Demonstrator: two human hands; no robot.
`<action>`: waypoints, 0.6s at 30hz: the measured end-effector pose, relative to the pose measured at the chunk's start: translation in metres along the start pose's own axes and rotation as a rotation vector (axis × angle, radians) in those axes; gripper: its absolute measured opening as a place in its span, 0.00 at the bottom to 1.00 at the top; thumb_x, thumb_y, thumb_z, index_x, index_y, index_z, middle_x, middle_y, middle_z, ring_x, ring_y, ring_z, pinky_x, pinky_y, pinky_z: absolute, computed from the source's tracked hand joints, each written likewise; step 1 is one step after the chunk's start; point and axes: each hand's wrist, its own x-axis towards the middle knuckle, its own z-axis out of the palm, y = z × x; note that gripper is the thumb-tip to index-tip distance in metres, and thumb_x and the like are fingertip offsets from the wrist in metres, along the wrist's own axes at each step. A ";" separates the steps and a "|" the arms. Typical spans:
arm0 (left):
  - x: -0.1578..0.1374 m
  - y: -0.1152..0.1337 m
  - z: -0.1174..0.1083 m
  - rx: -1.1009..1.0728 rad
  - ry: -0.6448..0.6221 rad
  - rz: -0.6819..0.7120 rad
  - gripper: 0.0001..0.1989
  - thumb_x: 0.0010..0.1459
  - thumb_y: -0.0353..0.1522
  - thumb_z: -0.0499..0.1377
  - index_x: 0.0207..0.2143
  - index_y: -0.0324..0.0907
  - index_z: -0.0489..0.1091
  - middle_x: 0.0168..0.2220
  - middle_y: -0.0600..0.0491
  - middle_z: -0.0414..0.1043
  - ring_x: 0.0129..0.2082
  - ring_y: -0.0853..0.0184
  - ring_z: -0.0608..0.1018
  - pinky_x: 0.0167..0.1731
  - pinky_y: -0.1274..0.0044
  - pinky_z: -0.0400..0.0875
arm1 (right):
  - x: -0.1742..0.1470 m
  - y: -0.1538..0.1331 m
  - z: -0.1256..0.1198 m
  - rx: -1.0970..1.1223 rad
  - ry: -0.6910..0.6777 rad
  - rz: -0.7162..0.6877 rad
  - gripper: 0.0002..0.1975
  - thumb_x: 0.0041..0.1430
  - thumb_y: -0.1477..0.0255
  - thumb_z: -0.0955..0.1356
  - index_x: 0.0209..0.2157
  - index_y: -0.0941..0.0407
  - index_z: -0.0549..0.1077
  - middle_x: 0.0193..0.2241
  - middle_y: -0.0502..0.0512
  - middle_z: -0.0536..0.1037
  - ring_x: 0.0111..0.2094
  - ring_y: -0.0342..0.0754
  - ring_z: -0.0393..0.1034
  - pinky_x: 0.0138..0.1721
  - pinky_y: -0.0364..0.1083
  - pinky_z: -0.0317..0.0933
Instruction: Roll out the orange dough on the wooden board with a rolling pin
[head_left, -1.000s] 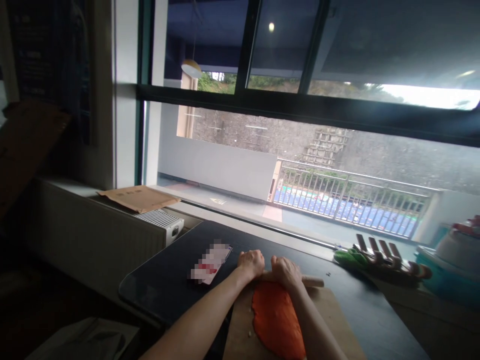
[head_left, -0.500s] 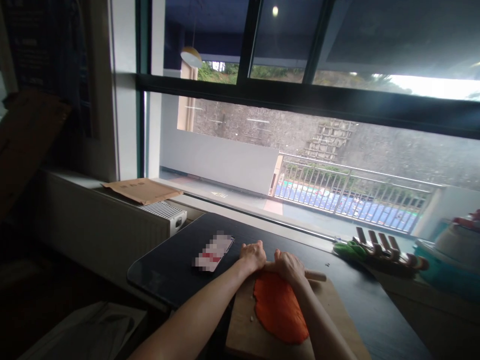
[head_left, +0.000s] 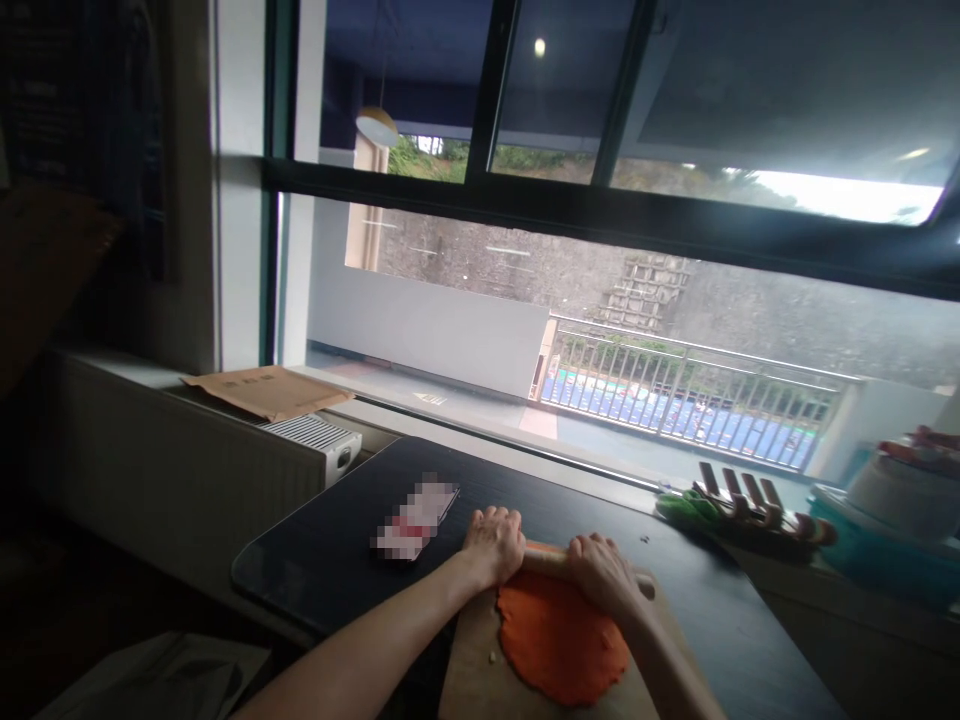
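Note:
A wooden rolling pin (head_left: pixel 547 561) lies across the far part of a flat orange sheet of dough (head_left: pixel 559 640). My left hand (head_left: pixel 495 545) is closed round the pin's left end. Toward its right end my right hand (head_left: pixel 602 568) grips it too, with the handle tip showing beyond the wrist. Under the dough is a wooden board (head_left: pixel 469 665), with a small pale crumb beside the dough's left edge. A thin strip of orange shows past the pin's far side.
The board rests on a dark table (head_left: pixel 315 545). A phone (head_left: pixel 416 520) with a blurred screen lies left of my hands. Along the window ledge sit a green object (head_left: pixel 686 508), a brown slatted item (head_left: pixel 750 500) and a teal tub (head_left: pixel 862 540). A brown envelope (head_left: pixel 270 392) lies on the radiator (head_left: pixel 322 440).
Both hands have shifted their hold and sit further apart on the rolling pin, baring more of its middle. The dough looks wider and rounder. The view has tilted slightly.

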 end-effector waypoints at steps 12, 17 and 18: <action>0.028 0.034 -0.003 -0.017 -0.107 -0.160 0.19 0.60 0.31 0.43 0.46 0.37 0.69 0.44 0.39 0.76 0.47 0.56 0.76 0.47 0.65 0.66 | 0.017 -0.005 0.000 0.076 0.038 0.110 0.21 0.66 0.70 0.51 0.39 0.55 0.73 0.40 0.60 0.77 0.43 0.53 0.70 0.42 0.50 0.59; 0.043 0.029 0.003 -0.034 -0.140 -0.179 0.20 0.58 0.32 0.46 0.46 0.34 0.71 0.44 0.36 0.75 0.45 0.53 0.77 0.43 0.65 0.69 | 0.031 -0.004 0.001 0.113 0.038 0.175 0.27 0.67 0.66 0.48 0.38 0.56 0.75 0.39 0.61 0.78 0.40 0.52 0.72 0.39 0.49 0.60; 0.043 0.028 0.004 -0.032 -0.141 -0.168 0.20 0.58 0.32 0.45 0.46 0.34 0.71 0.44 0.36 0.75 0.45 0.53 0.77 0.44 0.64 0.69 | 0.030 -0.004 0.000 0.114 0.037 0.172 0.26 0.67 0.66 0.49 0.38 0.55 0.75 0.39 0.60 0.78 0.40 0.52 0.72 0.39 0.49 0.60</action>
